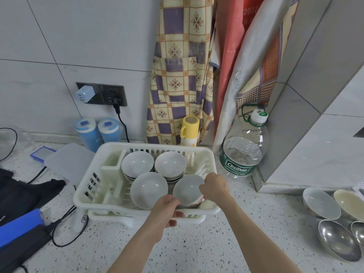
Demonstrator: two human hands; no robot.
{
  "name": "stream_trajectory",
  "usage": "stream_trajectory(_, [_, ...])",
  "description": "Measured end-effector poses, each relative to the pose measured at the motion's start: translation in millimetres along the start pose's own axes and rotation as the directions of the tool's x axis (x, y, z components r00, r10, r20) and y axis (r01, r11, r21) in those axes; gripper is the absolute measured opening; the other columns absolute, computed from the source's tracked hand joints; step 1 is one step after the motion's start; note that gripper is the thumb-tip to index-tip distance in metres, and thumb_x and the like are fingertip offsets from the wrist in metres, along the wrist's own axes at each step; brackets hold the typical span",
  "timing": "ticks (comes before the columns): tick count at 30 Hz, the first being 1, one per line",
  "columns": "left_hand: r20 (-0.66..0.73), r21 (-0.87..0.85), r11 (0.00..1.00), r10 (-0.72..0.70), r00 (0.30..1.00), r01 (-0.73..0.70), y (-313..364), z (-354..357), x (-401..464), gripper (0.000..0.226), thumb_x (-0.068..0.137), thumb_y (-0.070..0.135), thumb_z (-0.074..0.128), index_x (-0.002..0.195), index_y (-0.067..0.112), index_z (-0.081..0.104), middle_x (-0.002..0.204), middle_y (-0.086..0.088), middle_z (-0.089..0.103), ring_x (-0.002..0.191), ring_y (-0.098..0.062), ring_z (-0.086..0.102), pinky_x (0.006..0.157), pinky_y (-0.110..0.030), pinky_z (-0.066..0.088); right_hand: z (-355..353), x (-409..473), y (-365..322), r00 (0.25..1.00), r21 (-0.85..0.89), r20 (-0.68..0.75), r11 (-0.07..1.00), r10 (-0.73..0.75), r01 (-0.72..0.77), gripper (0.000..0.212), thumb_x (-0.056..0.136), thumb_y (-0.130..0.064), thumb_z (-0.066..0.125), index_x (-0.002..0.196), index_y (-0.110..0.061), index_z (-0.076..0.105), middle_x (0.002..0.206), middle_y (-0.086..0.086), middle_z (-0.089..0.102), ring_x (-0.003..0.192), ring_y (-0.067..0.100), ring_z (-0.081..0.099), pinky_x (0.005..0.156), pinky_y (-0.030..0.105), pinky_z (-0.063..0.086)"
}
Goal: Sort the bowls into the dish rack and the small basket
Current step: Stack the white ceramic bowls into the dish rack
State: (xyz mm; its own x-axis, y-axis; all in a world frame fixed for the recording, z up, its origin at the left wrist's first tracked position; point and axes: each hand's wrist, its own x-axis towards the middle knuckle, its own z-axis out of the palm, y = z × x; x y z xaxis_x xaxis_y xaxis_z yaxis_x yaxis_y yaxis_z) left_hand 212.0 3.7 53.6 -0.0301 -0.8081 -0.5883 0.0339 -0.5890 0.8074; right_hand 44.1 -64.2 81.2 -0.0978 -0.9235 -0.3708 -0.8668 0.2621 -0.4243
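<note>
A white plastic dish rack stands on the speckled counter. Three stacks of white bowls sit in it: back left, back right and front middle. At the rack's front right both hands hold one more white bowl, tilted, with a patterned outside. My left hand grips its near rim over the rack's front edge. My right hand pinches its right rim. A pale round object lies beneath that bowl. No small basket is in view.
On the counter at far right lie two ceramic bowls and two steel bowls. A large water bottle and yellow flask stand behind the rack. Cables, dark cloth, blue jars and a lid lie at left.
</note>
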Motion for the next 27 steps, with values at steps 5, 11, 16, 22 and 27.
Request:
stream_trajectory(5, [-0.009, 0.014, 1.000, -0.008, 1.000, 0.008, -2.3, 3.5, -3.6, 0.042, 0.094, 0.016, 0.054, 0.135, 0.014, 0.046, 0.113, -0.006, 0.062, 0.070, -0.010, 0.070, 0.052, -0.023, 0.046, 5.1, 0.0, -2.7, 0.997, 0.000, 0.065, 1.000, 0.028, -0.028, 0.013, 0.076, -0.002, 0.047, 0.085, -0.005, 0.056, 0.088, 0.013, 0.072, 0.068, 0.022, 0.056, 0.046, 0.020, 0.036])
stream_trajectory(11, [0.000, 0.068, 0.998, 0.008, 1.000, -0.008, -0.6, 4.3, -9.5, 0.033, 0.094, 0.022, 0.054, 0.126, 0.026, 0.045, 0.110, -0.006, 0.066, 0.064, -0.001, 0.069, 0.055, -0.022, 0.043, 12.1, 1.6, -3.8, 0.995, -0.096, 0.087, 0.995, 0.043, -0.034, 0.020, 0.081, -0.003, 0.049, 0.100, -0.010, 0.052, 0.098, 0.008, 0.066, 0.081, 0.022, 0.055, 0.053, 0.024, 0.039])
stream_trajectory(16, [-0.004, 0.110, 0.994, 0.021, 1.000, -0.020, 0.0, 5.6, -9.2, 0.049, 0.094, 0.025, 0.053, 0.141, 0.021, 0.041, 0.110, -0.001, 0.063, 0.065, 0.000, 0.069, 0.055, -0.021, 0.042, 20.8, 5.4, -4.0, 0.999, -0.245, 0.030, 0.969, 0.043, -0.034, 0.030, 0.088, -0.008, 0.048, 0.117, -0.009, 0.054, 0.104, 0.005, 0.059, 0.090, 0.021, 0.057, 0.069, 0.028, 0.044])
stream_trajectory(22, [-0.020, 0.132, 0.991, 0.000, 1.000, 0.002, 3.7, 4.3, -9.6, 0.055, 0.094, 0.024, 0.052, 0.147, 0.019, 0.036, 0.114, 0.003, 0.057, 0.067, -0.004, 0.073, 0.048, -0.019, 0.040, 30.2, 3.1, -6.4, 1.000, -0.426, -0.018, 0.904, 0.022, -0.027, 0.024, 0.093, -0.018, 0.060, 0.117, -0.014, 0.061, 0.112, 0.002, 0.065, 0.101, 0.019, 0.066, 0.072, 0.027, 0.050])
stream_trajectory(27, [-0.051, 0.153, 0.988, 0.018, 0.999, -0.010, 6.1, 2.4, -7.2, 0.055, 0.095, 0.022, 0.051, 0.148, 0.014, 0.038, 0.120, -0.001, 0.055, 0.077, -0.014, 0.076, 0.047, -0.022, 0.037, 34.6, -2.3, -2.0, 0.999, -0.464, -0.044, 0.886, -0.016, -0.007, 0.021, 0.096, -0.017, 0.055, 0.116, -0.013, 0.060, 0.112, 0.003, 0.064, 0.100, 0.020, 0.066, 0.075, 0.028, 0.052])
